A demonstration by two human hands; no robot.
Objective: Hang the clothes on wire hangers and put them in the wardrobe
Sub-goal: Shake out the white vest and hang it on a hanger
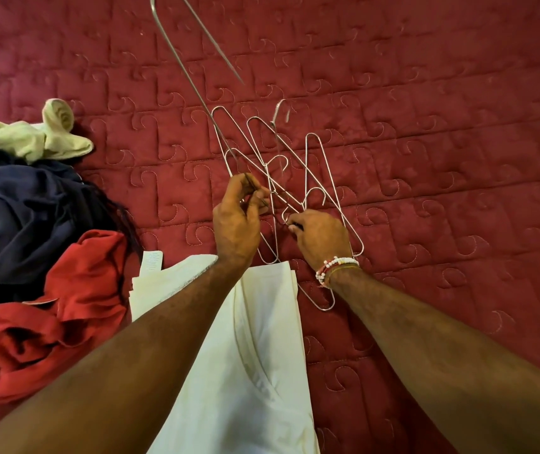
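Silvery wire hangers (275, 188) lay in a tangled heap on a dark red quilted bedspread (425, 126), just beyond a flat white garment (255, 339). One hanger (198, 93) stood tilted up out of the heap, its lower wire pinched in the left hand (237, 221). The right hand (321, 237), with a beaded bracelet (334, 267) at the wrist, pinched a hook in the heap with curled fingers. Both forearms reached out over the white garment. Red (49, 316), navy (16, 208) and cream clothes (32, 139) were piled at the left.
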